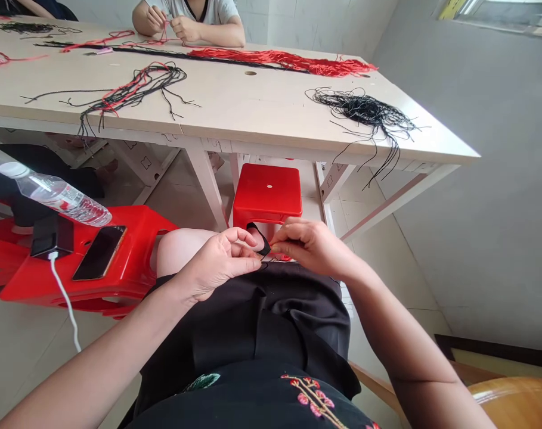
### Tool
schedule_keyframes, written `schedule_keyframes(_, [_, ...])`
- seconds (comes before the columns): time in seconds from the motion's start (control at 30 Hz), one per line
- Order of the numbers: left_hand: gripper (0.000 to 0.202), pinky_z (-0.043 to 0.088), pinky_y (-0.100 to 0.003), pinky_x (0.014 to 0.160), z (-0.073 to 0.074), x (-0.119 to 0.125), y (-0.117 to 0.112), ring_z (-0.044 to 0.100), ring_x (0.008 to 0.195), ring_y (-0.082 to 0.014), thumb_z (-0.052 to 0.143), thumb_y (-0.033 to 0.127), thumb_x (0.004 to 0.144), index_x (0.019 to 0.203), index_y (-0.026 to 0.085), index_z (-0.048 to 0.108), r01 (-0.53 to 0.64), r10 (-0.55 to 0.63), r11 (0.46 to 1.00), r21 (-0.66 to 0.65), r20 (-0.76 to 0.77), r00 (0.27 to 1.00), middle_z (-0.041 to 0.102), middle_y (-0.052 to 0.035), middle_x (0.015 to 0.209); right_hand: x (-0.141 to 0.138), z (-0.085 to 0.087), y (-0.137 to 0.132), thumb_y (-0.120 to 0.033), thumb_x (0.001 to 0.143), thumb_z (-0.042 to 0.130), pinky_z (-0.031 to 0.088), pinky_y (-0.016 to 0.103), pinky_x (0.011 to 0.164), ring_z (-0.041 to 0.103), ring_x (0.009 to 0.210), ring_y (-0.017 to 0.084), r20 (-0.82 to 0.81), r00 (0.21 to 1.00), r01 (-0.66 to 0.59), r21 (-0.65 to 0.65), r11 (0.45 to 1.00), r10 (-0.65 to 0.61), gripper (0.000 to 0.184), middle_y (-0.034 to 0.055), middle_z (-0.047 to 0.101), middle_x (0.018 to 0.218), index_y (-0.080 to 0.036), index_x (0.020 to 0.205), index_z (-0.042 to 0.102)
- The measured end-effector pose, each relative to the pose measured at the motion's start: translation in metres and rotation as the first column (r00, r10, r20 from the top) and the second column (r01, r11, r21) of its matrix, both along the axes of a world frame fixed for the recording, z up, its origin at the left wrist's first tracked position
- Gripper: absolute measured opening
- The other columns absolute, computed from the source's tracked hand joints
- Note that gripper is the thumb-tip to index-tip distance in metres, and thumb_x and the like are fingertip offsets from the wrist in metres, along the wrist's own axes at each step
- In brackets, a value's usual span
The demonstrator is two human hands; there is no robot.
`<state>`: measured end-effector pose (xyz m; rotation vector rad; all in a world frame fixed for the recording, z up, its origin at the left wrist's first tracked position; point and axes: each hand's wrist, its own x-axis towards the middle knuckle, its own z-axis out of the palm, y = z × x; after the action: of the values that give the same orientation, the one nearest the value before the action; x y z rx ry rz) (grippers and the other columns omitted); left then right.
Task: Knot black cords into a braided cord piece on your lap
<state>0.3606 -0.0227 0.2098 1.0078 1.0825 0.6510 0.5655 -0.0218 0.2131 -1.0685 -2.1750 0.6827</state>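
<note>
Your right hand (310,247) pinches what looks like a black cord loop (260,239) above your black skirt (253,322); your left hand (217,262) curls beside it, its hold hidden. A slackened pinch could drop the loop toward the red stool (267,193).

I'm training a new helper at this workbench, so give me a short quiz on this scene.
1. What colour is the strip between the left hand and the right hand?
2. True or false: the phone lies on the table.
3. Which is nearer the phone, the left hand or the right hand?

Key:
1. Black.
2. False: it lies on a red plastic seat.
3. The left hand.
</note>
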Motion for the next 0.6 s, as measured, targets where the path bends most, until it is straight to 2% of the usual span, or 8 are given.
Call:
schedule_keyframes(0.1, [0.031, 0.031, -0.013, 0.044, 0.004, 0.001, -0.003, 0.05, 0.05, -0.0041, 0.075, 0.011, 0.061, 0.082, 0.019, 0.054, 0.043, -0.04, 0.998, -0.053, 0.055, 0.998, 0.06, 0.0048, 0.059, -0.001, -0.006, 0.018, -0.02, 0.084, 0.058, 0.047, 0.023, 0.064, 0.06, 0.07, 0.011, -0.088, 0.996, -0.042, -0.087, 0.995, 0.035, 0.01, -0.0007, 0.066, 0.078, -0.019, 0.08, 0.067])
schedule_keyframes(0.17, [0.031, 0.025, -0.013, 0.041, 0.007, 0.001, -0.004, 0.044, 0.047, -0.0027, 0.075, 0.013, 0.062, 0.08, 0.02, 0.052, 0.014, -0.007, 0.997, -0.073, 0.085, 0.996, 0.058, 0.0062, 0.058, -0.007, -0.016, 0.023, -0.021, 0.083, 0.06, 0.048, 0.024, 0.066, 0.061, 0.073, 0.012, -0.152, 0.988, -0.008, -0.104, 0.995, -0.008, 0.006, -0.0001, 0.067, 0.08, -0.019, 0.081, 0.066])
schedule_keyframes(0.23, [0.032, 0.022, -0.013, 0.04, 0.01, 0.001, -0.003, 0.042, 0.045, -0.0022, 0.076, 0.013, 0.061, 0.079, 0.02, 0.05, -0.045, 0.054, 0.996, -0.08, 0.113, 0.992, 0.055, 0.0073, 0.057, -0.015, -0.027, 0.018, -0.022, 0.083, 0.059, 0.049, 0.027, 0.072, 0.06, 0.078, 0.014, -0.201, 0.966, 0.16, -0.042, 0.986, -0.165, 0.007, 0.0015, 0.066, 0.081, -0.019, 0.079, 0.064])
schedule_keyframes(0.3, [0.033, 0.021, -0.013, 0.039, 0.012, 0.001, -0.002, 0.043, 0.047, -0.0027, 0.077, 0.013, 0.06, 0.079, 0.02, 0.05, -0.109, 0.119, 0.991, -0.073, 0.144, 0.982, 0.055, 0.0067, 0.057, -0.022, -0.038, 0.004, -0.023, 0.086, 0.055, 0.049, 0.028, 0.074, 0.06, 0.078, 0.014, -0.291, 0.887, 0.377, 0.01, 0.926, -0.358, 0.012, 0.0027, 0.065, 0.079, -0.019, 0.077, 0.062])
schedule_keyframes(0.33, [0.034, 0.021, -0.014, 0.039, 0.012, 0.001, -0.001, 0.045, 0.048, -0.0033, 0.077, 0.013, 0.059, 0.078, 0.019, 0.05, -0.135, 0.144, 0.989, -0.067, 0.157, 0.977, 0.057, 0.0056, 0.059, -0.025, -0.043, -0.004, -0.025, 0.087, 0.054, 0.049, 0.028, 0.072, 0.06, 0.076, 0.014, -0.348, 0.84, 0.446, 0.006, 0.895, -0.417, 0.012, 0.0029, 0.064, 0.078, -0.019, 0.078, 0.06])
schedule_keyframes(0.4, [0.035, 0.021, -0.014, 0.039, 0.013, 0.001, 0.001, 0.048, 0.049, -0.0042, 0.078, 0.014, 0.057, 0.077, 0.019, 0.049, -0.167, 0.175, 0.984, -0.06, 0.165, 0.971, 0.063, 0.0018, 0.066, -0.03, -0.051, -0.019, -0.028, 0.086, 0.056, 0.051, 0.03, 0.073, 0.062, 0.079, 0.015, -0.447, 0.794, 0.462, 0.004, 0.887, -0.412, 0.008, 0.0043, 0.066, 0.084, -0.021, 0.087, 0.059])
schedule_keyframes(0.5, [0.036, 0.021, -0.015, 0.039, 0.012, 0.001, 0.002, 0.051, 0.052, -0.0057, 0.079, 0.015, 0.056, 0.077, 0.018, 0.049, -0.182, 0.188, 0.982, -0.051, 0.152, 0.97, 0.067, -0.0024, 0.073, -0.038, -0.061, -0.029, -0.029, 0.081, 0.063, 0.052, 0.034, 0.08, 0.064, 0.089, 0.018, -0.515, 0.805, 0.391, 0.086, 0.916, -0.295, 0.026, 0.0067, 0.066, 0.095, -0.022, 0.105, 0.055])
schedule_keyframes(0.6, [0.036, 0.022, -0.015, 0.039, 0.013, -0.001, 0.002, 0.054, 0.055, -0.0075, 0.08, 0.016, 0.055, 0.076, 0.018, 0.05, -0.198, 0.201, 0.98, -0.035, 0.151, 0.968, 0.066, -0.0024, 0.07, -0.044, -0.062, -0.028, -0.022, 0.084, 0.058, 0.053, 0.03, 0.073, 0.063, 0.077, 0.015, -0.501, 0.811, 0.419, 0.134, 0.898, -0.303, 0.021, 0.0036, 0.066, 0.084, -0.022, 0.105, 0.056])
